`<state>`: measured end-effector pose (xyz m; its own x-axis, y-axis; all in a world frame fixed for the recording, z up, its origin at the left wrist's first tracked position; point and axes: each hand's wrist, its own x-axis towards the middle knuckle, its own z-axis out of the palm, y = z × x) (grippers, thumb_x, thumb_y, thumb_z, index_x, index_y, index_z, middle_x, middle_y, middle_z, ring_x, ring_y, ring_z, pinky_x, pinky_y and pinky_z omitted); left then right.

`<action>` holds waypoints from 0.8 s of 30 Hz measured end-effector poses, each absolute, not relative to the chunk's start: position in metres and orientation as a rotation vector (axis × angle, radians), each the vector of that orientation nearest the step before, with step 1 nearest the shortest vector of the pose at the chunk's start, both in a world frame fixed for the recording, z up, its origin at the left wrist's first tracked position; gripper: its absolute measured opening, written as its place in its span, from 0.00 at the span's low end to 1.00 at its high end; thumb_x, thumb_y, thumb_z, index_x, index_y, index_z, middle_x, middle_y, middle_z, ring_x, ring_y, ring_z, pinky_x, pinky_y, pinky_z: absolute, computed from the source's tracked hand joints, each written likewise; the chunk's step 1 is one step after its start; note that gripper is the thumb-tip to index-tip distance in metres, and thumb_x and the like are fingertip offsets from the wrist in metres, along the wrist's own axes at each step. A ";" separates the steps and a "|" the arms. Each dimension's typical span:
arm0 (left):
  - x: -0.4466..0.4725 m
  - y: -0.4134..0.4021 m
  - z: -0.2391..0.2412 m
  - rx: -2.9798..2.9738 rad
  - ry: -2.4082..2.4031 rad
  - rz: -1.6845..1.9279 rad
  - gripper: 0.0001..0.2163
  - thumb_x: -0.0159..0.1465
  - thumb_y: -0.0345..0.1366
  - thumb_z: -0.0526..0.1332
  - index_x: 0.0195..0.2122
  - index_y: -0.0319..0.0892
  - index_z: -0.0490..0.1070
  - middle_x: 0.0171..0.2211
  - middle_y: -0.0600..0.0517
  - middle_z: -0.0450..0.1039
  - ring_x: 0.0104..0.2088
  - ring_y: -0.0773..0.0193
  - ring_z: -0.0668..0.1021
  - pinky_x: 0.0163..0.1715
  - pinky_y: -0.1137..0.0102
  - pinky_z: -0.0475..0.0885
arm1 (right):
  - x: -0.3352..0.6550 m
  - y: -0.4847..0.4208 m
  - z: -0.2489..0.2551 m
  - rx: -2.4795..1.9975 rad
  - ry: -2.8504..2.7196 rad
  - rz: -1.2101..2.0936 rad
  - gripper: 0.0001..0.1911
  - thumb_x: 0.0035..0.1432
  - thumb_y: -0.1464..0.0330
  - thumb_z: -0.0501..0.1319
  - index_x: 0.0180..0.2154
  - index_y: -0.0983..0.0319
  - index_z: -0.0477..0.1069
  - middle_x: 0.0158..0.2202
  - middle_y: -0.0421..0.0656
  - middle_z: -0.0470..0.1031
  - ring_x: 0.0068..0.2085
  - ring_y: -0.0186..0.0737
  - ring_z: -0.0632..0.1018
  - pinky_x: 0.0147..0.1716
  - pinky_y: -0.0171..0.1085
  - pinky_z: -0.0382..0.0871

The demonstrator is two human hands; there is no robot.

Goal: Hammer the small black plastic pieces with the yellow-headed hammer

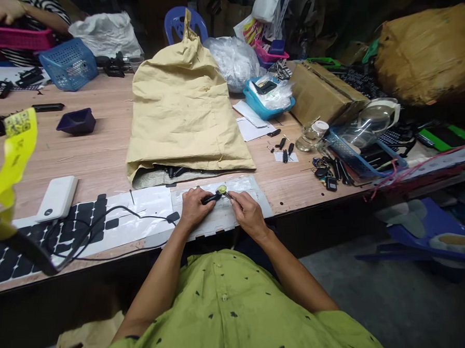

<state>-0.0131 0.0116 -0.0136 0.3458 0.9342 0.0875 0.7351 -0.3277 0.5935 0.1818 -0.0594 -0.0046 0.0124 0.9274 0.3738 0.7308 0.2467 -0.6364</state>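
Note:
My left hand (195, 207) is closed on a small black part (209, 199) over the white sheet-covered board (256, 185) at the table's front edge. Close by, my right hand (249, 212) pinches a thin, dark tool (228, 195) whose kind I cannot make out. Its tip meets the black part near a small round yellow-green piece (221, 189) between my hands. Just behind them lies a large beige cloth sack (186, 114), with dark parts showing under its front edge.
To the left are a white power bank (57, 199), a black cable (91, 228) and black adhesive pads (88, 215). A purple tray (76, 122) sits farther back. Keys (328, 177), a glass jar (310, 138) and a blue basket (366, 154) stand right. Another person's hand (3, 10) shows top left.

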 end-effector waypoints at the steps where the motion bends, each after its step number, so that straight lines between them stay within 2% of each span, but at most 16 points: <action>1: -0.013 0.011 -0.013 2.158 1.461 0.579 0.10 0.60 0.39 0.66 0.42 0.50 0.83 0.36 0.50 0.78 0.42 0.53 0.75 0.47 0.58 0.66 | 0.180 -0.060 -0.003 -1.516 -1.769 0.330 0.18 0.70 0.67 0.54 0.55 0.55 0.77 0.42 0.45 0.79 0.44 0.41 0.80 0.45 0.37 0.76; 8: -0.011 0.009 -0.009 2.148 1.456 0.551 0.09 0.61 0.39 0.65 0.41 0.50 0.82 0.36 0.50 0.78 0.43 0.53 0.75 0.47 0.58 0.66 | 0.171 -0.060 -0.006 -1.554 -1.896 0.343 0.18 0.69 0.69 0.53 0.54 0.55 0.77 0.43 0.44 0.80 0.45 0.40 0.80 0.46 0.35 0.75; 13: -0.010 0.010 -0.009 2.133 1.473 0.554 0.10 0.60 0.40 0.66 0.42 0.50 0.82 0.37 0.50 0.79 0.43 0.52 0.75 0.49 0.57 0.66 | 0.196 -0.037 -0.009 -1.736 -1.829 0.101 0.19 0.69 0.68 0.52 0.53 0.54 0.78 0.43 0.45 0.78 0.45 0.42 0.78 0.44 0.37 0.72; 16: -0.011 0.011 -0.009 2.130 1.454 0.533 0.11 0.62 0.41 0.64 0.43 0.49 0.82 0.37 0.50 0.79 0.43 0.52 0.75 0.49 0.57 0.66 | 0.216 -0.018 -0.013 -1.880 -1.827 -0.060 0.18 0.67 0.70 0.54 0.51 0.56 0.79 0.39 0.46 0.75 0.42 0.44 0.74 0.41 0.38 0.67; 20: -0.013 0.011 -0.008 2.120 1.435 0.525 0.12 0.69 0.41 0.56 0.42 0.47 0.80 0.37 0.49 0.78 0.43 0.54 0.74 0.49 0.58 0.65 | 0.227 -0.008 -0.023 -1.978 -1.854 -0.133 0.17 0.66 0.71 0.55 0.50 0.58 0.79 0.38 0.48 0.73 0.41 0.47 0.70 0.39 0.40 0.61; 24: -0.015 0.009 -0.008 2.117 1.454 0.540 0.17 0.73 0.40 0.49 0.36 0.46 0.76 0.35 0.50 0.76 0.41 0.55 0.73 0.47 0.60 0.64 | 0.223 -0.010 -0.027 -2.005 -1.852 -0.139 0.16 0.66 0.71 0.56 0.50 0.57 0.78 0.39 0.48 0.72 0.42 0.47 0.69 0.39 0.40 0.60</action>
<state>-0.0154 0.0087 -0.0076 0.3469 0.9372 0.0364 0.7335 -0.2953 0.6122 0.2232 -0.0099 -0.0273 0.1145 0.9331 0.3410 0.9736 -0.0370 -0.2254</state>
